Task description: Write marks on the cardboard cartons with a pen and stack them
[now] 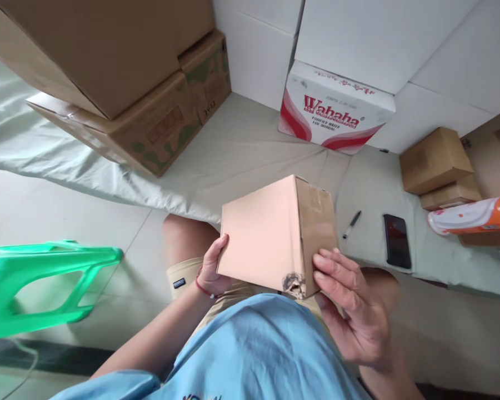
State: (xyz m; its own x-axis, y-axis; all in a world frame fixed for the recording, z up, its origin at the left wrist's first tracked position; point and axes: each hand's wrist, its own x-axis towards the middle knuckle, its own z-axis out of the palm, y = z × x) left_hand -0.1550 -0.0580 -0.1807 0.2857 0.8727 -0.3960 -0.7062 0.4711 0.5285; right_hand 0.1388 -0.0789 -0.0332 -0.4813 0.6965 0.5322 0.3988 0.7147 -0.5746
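Note:
A small cardboard box [260, 233] is tilted above my lap, its broad plain face turned up toward me. One lower corner has a torn, dark, ragged hole [294, 284]. My left hand [214, 272] grips the box's left edge, thumb on the front face and the other fingers hidden behind it. Against the taped right side [316, 222] lie the outstretched fingertips of my right hand [352, 303], with the thumb apart below them. A red string bracelet circles my left wrist.
On the pale-covered surface ahead lie a pen [352, 224] and a black phone [397, 241]. Large cartons [162, 122] stand left, a Wahaha water carton [335, 108] at the back. Smaller boxes [435, 161] and an orange-white packet [470, 216] sit right. A green stool [45, 283] stands left.

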